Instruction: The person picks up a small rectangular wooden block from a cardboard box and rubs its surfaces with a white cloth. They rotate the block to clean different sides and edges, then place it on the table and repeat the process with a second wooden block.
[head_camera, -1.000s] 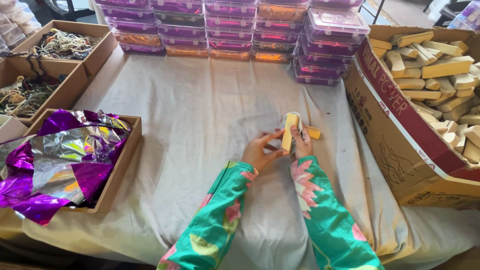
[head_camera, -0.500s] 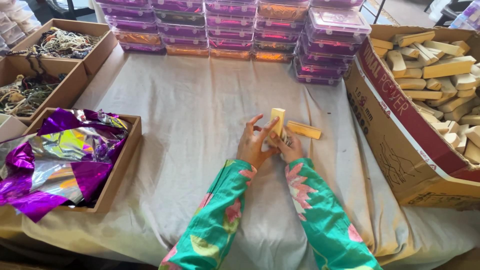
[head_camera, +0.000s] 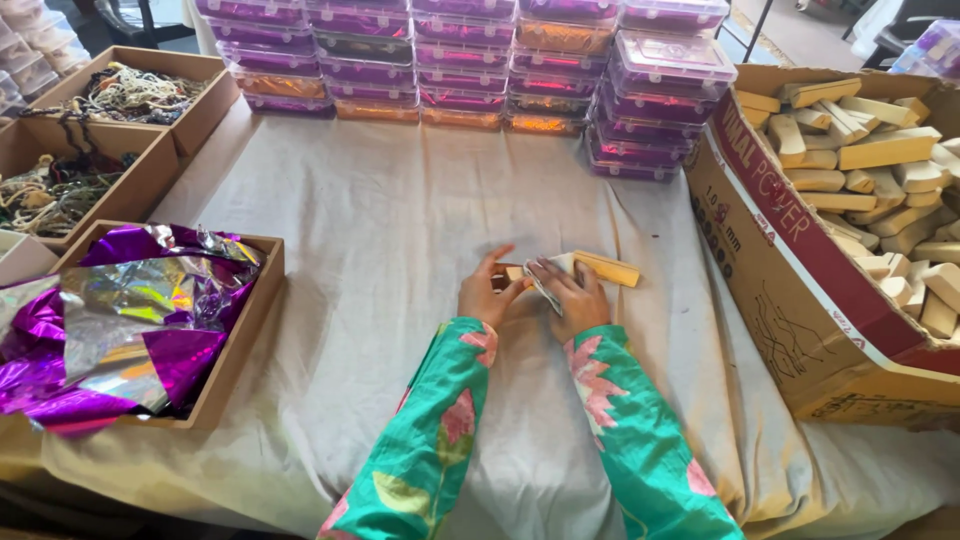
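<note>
Pale wooden block (head_camera: 604, 268) lying flat on the grey cloth (head_camera: 380, 250), long axis running left to right, just to the left of the big cardboard box (head_camera: 790, 270) full of similar blocks and nearer the viewer than the stacked purple plastic cases (head_camera: 470, 60). Right hand (head_camera: 572, 296) sitting nearer, fingers curled over the block's left end and pinching a silvery wrapper (head_camera: 545, 283) against it. Left hand (head_camera: 488, 292) lying farther from that box, fingers spread loosely and touching a second pale piece (head_camera: 514, 274), not clearly gripping.
</note>
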